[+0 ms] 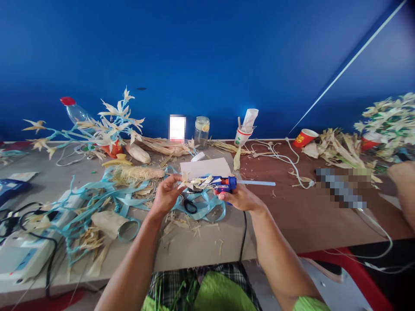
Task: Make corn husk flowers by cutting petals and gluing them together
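Observation:
My right hand (243, 197) is wrapped round a blue hot glue gun (228, 183), its nozzle end towards the left. A pale glue stick (261, 183) sticks out of the gun's back, and a black cord (244, 233) hangs below. With its fingers pinched, my left hand (167, 195) holds a small pale corn husk flower (186, 179) close to the nozzle. Husk strips cover part of the gun's front, so I cannot tell whether nozzle and flower touch. Beneath the hands lie light blue ribbon (207, 208) and black-handled scissors (189, 206).
On the left stand husk flowers on blue stems (113, 116), a white power strip (30, 248) and a cardboard tube (112, 224). Along the wall are a glass jar (201, 131) and a white cup (242, 137). A blurred phone (340, 188) and another person's arm (403, 190) are at right.

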The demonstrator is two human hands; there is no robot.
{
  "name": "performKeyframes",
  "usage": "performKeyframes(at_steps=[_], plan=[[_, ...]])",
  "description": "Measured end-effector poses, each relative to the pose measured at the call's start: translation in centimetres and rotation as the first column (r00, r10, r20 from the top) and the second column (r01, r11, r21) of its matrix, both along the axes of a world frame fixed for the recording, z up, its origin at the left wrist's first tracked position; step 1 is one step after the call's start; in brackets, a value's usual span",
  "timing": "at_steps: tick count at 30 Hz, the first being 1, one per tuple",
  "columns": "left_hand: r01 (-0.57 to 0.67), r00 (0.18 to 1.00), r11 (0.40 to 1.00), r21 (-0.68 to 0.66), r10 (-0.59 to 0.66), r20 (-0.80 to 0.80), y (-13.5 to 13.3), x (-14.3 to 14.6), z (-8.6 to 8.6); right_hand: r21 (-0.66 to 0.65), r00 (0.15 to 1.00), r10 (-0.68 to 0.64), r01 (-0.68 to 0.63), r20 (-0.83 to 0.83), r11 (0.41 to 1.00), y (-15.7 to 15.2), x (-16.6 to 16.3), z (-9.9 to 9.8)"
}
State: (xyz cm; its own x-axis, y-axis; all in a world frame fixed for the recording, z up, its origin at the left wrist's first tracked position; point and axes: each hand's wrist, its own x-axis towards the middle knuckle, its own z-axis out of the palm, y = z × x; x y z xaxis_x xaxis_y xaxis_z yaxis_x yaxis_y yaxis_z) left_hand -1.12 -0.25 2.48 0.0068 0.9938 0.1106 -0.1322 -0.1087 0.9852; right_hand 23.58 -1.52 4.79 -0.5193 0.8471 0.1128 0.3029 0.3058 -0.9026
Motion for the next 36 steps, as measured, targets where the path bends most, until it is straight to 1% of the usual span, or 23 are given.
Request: performKeyframes(at_steps=[9,14,20,27,32,36], plan=[[-0.007,1.000,0.999,-0.034,0.006,-0.020,-0.14,0.19,0.36,0.049,1.000,-0.002,0.003,-0.023,0.999,0.10,-0.01,-0.16],[-0.046,0.998,0.999,-0.023,0.045,-0.047,-0.14,0.20,0.65,0.027,1.000,0.008,-0.008,0.009,1.000,0.00,-0.12,0.10],[-0.044,0.999,0.996,-0.079,0.043,-0.020,-0.17,0.06,0.54,0.002,1.000,0.015,-0.015,0.027,1.000,-0.14,-0.28,0.42],[-0.028,0.999,0.998,-0.060,0.026,-0.036,-0.19,0.23,0.49,0.061,1.000,-0.010,0.010,-0.004,0.998,0.05,-0.24,-0.08],[-0.040,0.999,0.996,-0.075,0.039,-0.010,-0.23,0.28,0.72,0.038,0.999,0.029,-0.030,0.019,0.999,-0.12,-0.41,0.49],[-0.027,0.999,0.995,-0.096,0.029,0.014,-0.31,0.29,0.80,0.000,0.996,0.033,-0.033,0.078,0.999,-0.23,-0.35,0.58]])
